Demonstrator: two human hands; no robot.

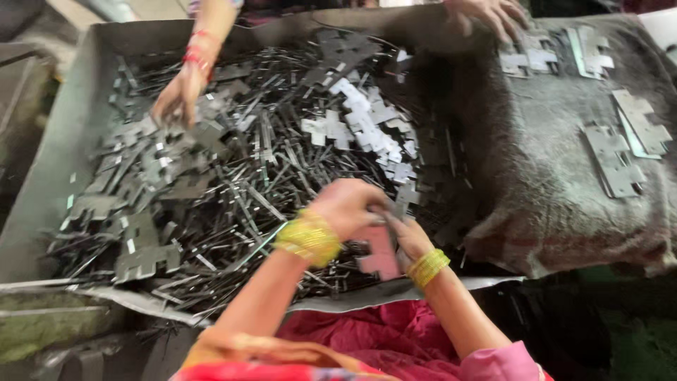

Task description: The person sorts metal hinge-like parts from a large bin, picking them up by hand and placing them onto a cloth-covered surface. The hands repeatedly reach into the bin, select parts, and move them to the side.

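Large shallow metal tray [49, 162], heaped with flat stamped metal plates and thin strips [247, 176], dark and tangled. Right of it, a grey cloth [543, 183] with sorted cross-shaped plates [617, 159] laid flat in small groups.

Near edge of tray: left hand [345, 208], yellow bangles at wrist, fingers curled closed over a notched flat plate [381, 254]. Right hand [409, 240], also bangled, pinches the same plate from the other side. Plate sits between both hands, just above the pile's near edge; motion blur hides finger detail.

Far side: another person's hand [176, 99] rests on the pile; a second hand [486, 14] at the cloth's top edge.
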